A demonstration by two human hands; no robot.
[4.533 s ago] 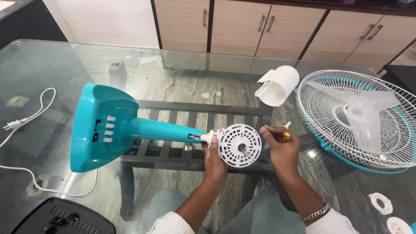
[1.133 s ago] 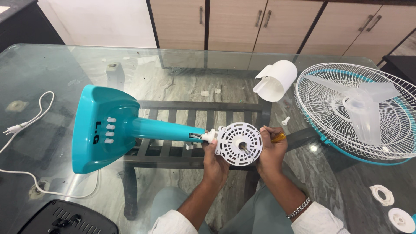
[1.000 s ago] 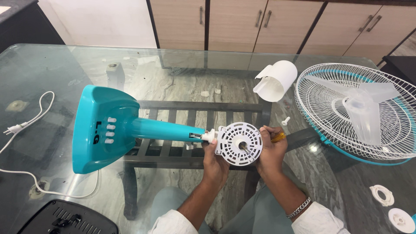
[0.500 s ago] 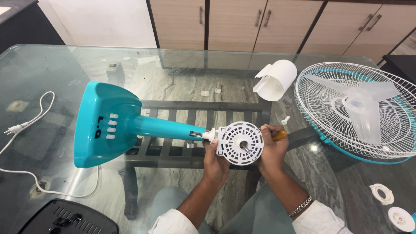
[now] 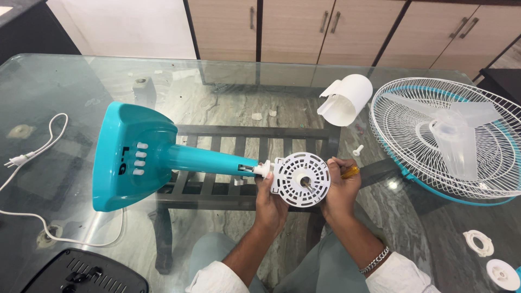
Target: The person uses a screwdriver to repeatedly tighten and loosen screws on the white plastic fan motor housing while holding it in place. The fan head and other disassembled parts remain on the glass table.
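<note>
We see the left hand [image 5: 271,203] gripping the lower left edge of the round white vented motor cover [image 5: 301,179], which sits at the end of the teal fan stand [image 5: 163,157] lying on its side on the glass table [image 5: 81,81]. The right hand [image 5: 342,187] is clenched around a yellow-handled screwdriver [image 5: 350,172] just right of the cover. The fan guard [image 5: 450,141] with its blade lies well apart on the right, a white shell [image 5: 347,97] near it.
</note>
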